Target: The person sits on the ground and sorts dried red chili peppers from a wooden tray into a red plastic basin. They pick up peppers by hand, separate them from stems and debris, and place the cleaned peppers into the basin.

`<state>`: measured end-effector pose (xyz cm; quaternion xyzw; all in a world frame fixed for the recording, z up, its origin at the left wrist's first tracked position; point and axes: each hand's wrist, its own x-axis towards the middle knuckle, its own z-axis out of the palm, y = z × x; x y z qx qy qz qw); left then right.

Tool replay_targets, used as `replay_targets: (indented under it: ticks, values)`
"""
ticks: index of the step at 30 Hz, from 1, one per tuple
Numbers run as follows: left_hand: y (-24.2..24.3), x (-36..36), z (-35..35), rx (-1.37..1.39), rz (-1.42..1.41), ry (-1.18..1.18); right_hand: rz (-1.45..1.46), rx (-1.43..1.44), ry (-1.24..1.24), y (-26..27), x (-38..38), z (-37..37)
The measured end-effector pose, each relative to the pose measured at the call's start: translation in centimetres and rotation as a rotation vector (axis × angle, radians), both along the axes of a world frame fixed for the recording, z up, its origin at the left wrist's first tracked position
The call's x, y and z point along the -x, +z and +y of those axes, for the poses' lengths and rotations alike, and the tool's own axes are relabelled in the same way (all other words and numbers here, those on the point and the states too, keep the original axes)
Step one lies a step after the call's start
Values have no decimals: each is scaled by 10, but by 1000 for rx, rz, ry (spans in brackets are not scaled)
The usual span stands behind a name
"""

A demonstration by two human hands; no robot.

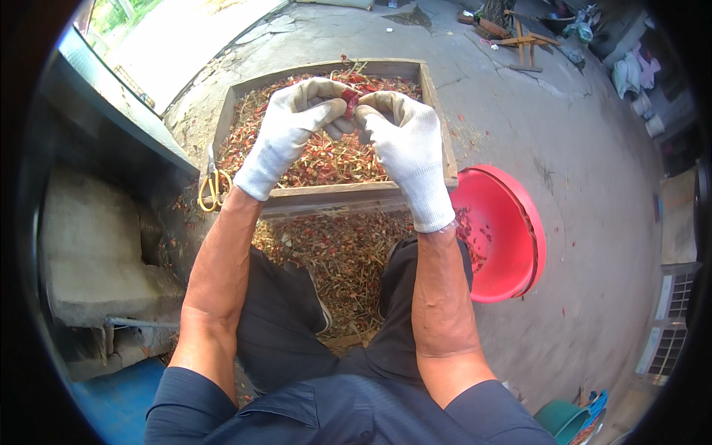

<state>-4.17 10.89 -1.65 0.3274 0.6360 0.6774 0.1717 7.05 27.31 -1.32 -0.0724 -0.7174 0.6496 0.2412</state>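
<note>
My left hand (300, 125) and my right hand (406, 130), both in white knit gloves with stained grey palms and fingers, meet above a wooden tray (339, 191). Between their fingertips is a piece of dried red chili pepper (350, 98); fingers of each glove grip it, partly hiding it. Beneath the hands, the tray holds chopped dried chilies and stems (325, 158). Scissors with yellow handles (210, 192) hang over the tray's front left corner, near my left wrist.
A red plastic basin (503, 239) with some chili bits stands right of my knee. Chopped chili and stems (334, 256) cover the ground between my legs. A concrete block (92, 239) stands at left, a wooden stand (523, 41) at far right, and a green bucket (562, 420) at lower right.
</note>
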Motion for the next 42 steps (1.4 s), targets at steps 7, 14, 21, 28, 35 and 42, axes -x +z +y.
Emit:
replay_targets:
  ticks: [7, 14, 21, 28, 35, 42]
  values:
    - [15, -10, -20, 69, 78, -18, 39, -153, -16, 0, 1, -14]
    - [20, -15, -42, 156, 242, -97, 101, -483, -45, -7, 3, -27]
    - [16, -18, -59, 100, 256, 4, 56, -228, 15, -4, 7, -44]
    - [15, -24, -68, 17, 430, 131, -3, 111, 141, 8, 4, -54]
    - [19, -24, -80, -5, 213, 93, 98, 127, 155, 4, 8, -64]
    - [23, -19, -86, 53, 12, 37, 152, 114, 128, -3, 14, -70]
